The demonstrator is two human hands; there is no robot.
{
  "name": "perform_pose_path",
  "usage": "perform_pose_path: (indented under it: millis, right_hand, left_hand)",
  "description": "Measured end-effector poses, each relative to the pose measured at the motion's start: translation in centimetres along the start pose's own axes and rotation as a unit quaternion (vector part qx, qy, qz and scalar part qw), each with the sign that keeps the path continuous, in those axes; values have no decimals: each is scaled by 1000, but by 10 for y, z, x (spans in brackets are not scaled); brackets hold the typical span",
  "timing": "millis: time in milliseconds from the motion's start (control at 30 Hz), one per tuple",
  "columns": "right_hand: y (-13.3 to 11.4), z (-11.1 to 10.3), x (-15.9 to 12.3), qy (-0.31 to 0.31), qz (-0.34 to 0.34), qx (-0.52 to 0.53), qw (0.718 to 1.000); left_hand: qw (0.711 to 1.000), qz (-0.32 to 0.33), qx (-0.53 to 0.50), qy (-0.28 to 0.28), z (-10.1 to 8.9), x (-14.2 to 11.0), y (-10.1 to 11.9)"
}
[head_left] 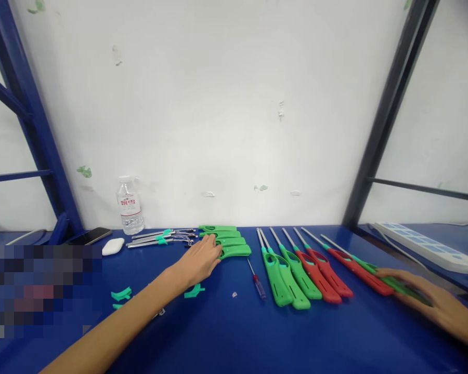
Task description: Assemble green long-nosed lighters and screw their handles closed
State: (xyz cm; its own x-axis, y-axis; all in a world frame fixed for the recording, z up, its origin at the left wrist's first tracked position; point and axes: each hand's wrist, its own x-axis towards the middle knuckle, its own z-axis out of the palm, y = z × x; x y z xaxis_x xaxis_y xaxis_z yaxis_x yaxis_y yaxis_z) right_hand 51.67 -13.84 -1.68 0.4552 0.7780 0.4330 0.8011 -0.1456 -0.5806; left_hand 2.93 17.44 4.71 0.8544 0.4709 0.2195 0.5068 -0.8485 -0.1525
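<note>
My 2 hands over a blue tabletop (237, 337), white wall (234, 104) behind. My L hand (203, 257) is mid-scene, reaching to the far side, fingers bent down onto the left end of a stack of green handles (236, 251); fingertips partly hidden, so can't tell if it has hold of one. My R hand (432, 298), blurry at far right, is part-closed round the handle of a green lighter (403, 287), fingers on the far side, thumb on the near; that lighter's metal tip points far left. Just beside it, to the left, lies a red lighter (368, 275).

Further left, well apart from my R hand: a row of 5 more long lighters, 3 green ones (302, 275) then 2 red ones (337, 280), handles near, rods toward the wall. Left of the row: a screwdriver (259, 286) w/ a clear purple handle, plus a tiny metal bit (234, 294).

Left of the green handles: metal rods (140, 243) w/ teal parts & thin wires. Beyond, at far left: water bottle (129, 208), white case (113, 246), dark phone (93, 236). Teal pieces (120, 295) lie nearer, on either side of my L forearm. Far right: white-and-blue power strip (429, 246).
</note>
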Motion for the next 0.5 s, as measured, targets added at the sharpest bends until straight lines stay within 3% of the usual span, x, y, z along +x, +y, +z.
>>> perform_pose_path:
  millis: [100,233,367,500]
  right_hand:
    - [1,-2,-1,35,-21,-6,999]
    - [-6,-1,-6,80,-47,-22,995]
    - [-28,11,-16,83,-86,-39,992]
    - [-74,34,-32,89,-143,-45,985]
  left_hand:
    - [1000,6,2,-3,-2,1,0]
    - [1000,0,16,12,-22,-14,7]
    - [1000,-1,25,18,-39,-65,30]
    - [1000,11,2,6,-23,-133,59]
